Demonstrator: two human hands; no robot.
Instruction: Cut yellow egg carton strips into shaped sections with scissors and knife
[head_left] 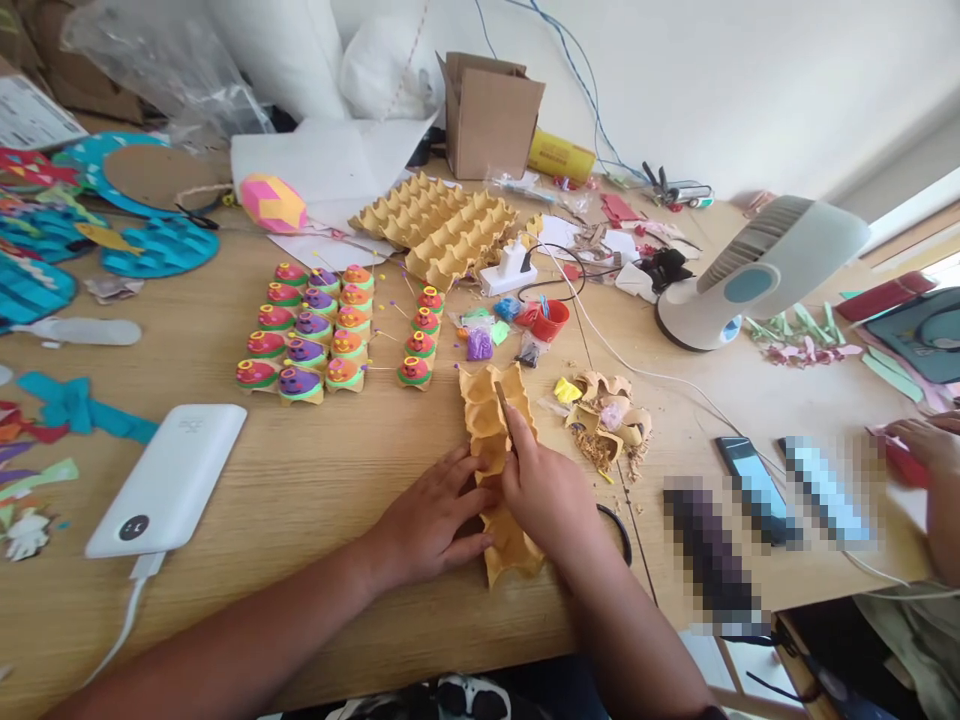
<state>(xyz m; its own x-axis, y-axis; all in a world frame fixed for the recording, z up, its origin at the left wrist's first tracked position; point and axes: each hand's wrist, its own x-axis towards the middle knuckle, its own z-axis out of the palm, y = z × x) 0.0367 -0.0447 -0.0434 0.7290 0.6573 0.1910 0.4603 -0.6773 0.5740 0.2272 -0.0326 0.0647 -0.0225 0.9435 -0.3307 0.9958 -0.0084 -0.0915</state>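
A strip of tan egg carton (489, 395) lies lengthwise in front of me on the wooden table. My left hand (435, 515) grips its left edge, fingers over the cups and thumb near the front end. My right hand (544, 490) is closed around a thin, dark, blade-like tool (503, 405), its index finger stretched along it. The tool's tip points away from me over the carton's far cups; its lower part is hidden in the hand. Just beyond stands a row of painted carton cups with faces (424, 345). Torn carton pieces (611, 410) lie to the right.
More painted cups (307, 325) stand at left, near a white power bank (172, 480). Behind are egg trays (442, 225), a red cup (550, 320) and clay packets (480, 342). A fan (757, 270), phone (757, 490) and another person's hand (926, 445) are right.
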